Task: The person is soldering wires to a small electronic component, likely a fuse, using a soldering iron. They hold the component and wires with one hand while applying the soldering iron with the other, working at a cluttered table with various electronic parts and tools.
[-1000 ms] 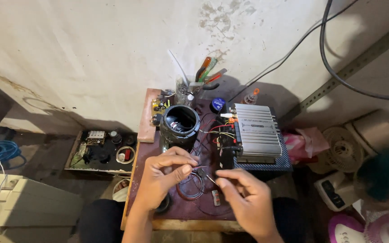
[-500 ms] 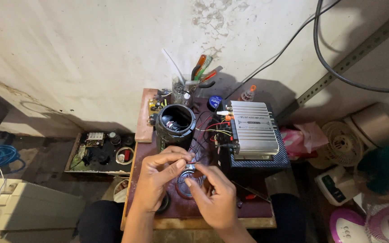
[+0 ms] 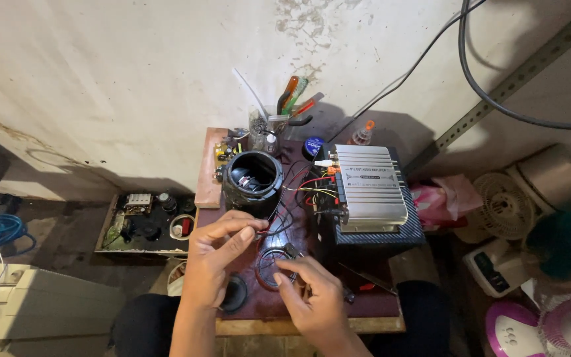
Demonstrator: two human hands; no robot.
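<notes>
Against stained wall (image 3: 100, 66), cluttered workbench (image 3: 312, 324)

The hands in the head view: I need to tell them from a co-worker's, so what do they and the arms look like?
Both the left hand and right hand are bare: no gloves, and no rings or watch that I can make out. The forearms show no sleeves. Dark trousers cover the knees below.

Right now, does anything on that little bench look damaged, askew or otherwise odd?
Yes. The black speaker housing stands open with loose wires trailing to the silver amplifier. A bare circuit board lies at the back left corner. The left hand pinches a wire and the right hand holds something small beside a ring.
</notes>
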